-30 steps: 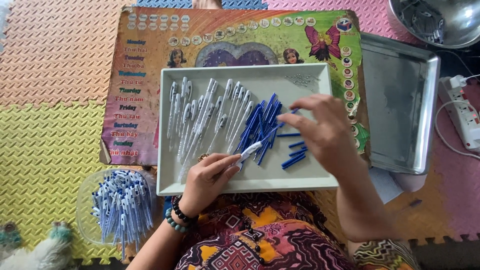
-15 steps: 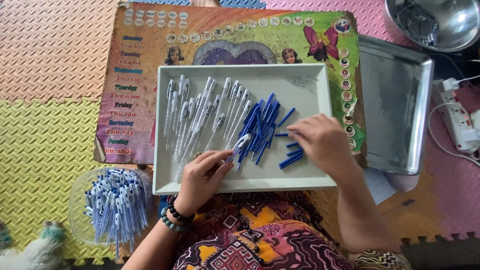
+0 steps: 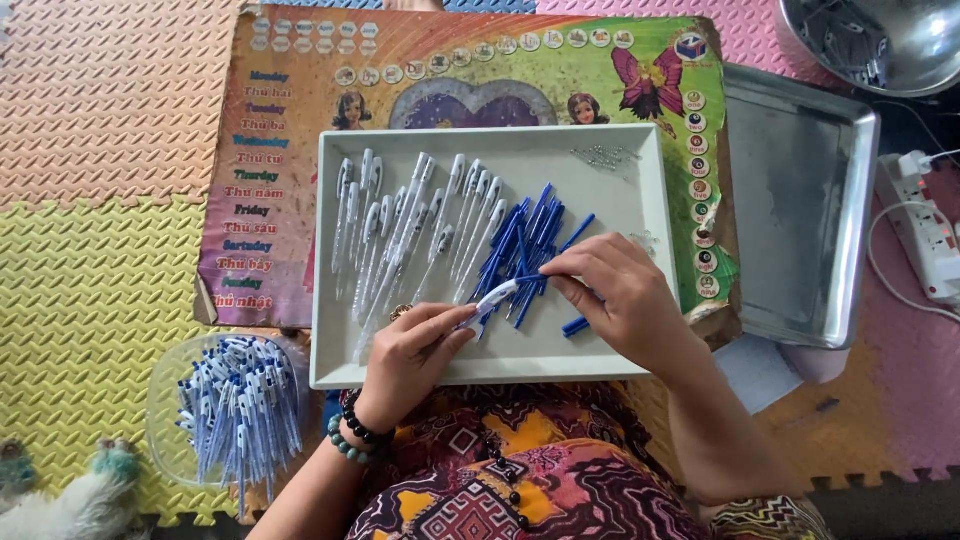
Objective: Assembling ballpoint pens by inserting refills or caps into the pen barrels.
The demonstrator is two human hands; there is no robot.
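Left hand (image 3: 415, 350) is pinching a white plastic pen barrel (image 3: 490, 300) over the near part of the white rectangular tray (image 3: 640, 170). Right hand (image 3: 620, 295) pinches a thin blue refill (image 3: 533, 280) right at the barrel's tip, beside the loose blue refill pile (image 3: 520, 245).

Floor of interlocking foam mats (image 3: 110, 290), orange upper left, yellow lower left, pink along the right. A white power strip (image 3: 922, 232) lies at the right edge. Bright, even light.
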